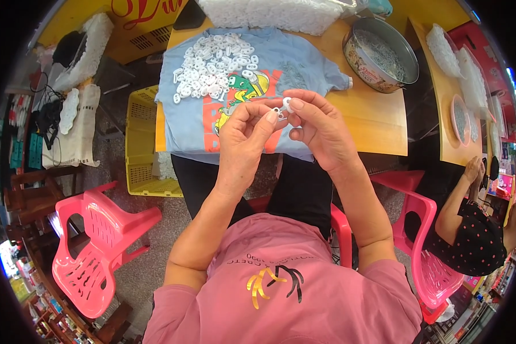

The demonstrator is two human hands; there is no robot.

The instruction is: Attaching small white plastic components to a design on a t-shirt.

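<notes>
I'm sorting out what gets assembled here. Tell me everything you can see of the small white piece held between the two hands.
The small white piece looks like glossy plastic, with a rounded, ring-like end; its finer shape is too small to tell. It is held in the air above the light blue printed shirt spread on the wooden table. The left hand pinches it by thumb and forefinger, the right hand by its fingertips from the other side. A pile of similar white pieces lies on the shirt beyond.

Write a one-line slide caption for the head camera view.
Left hand and right hand pinch small white plastic pieces above a pile of white pieces on a blue T-shirt.
</notes>
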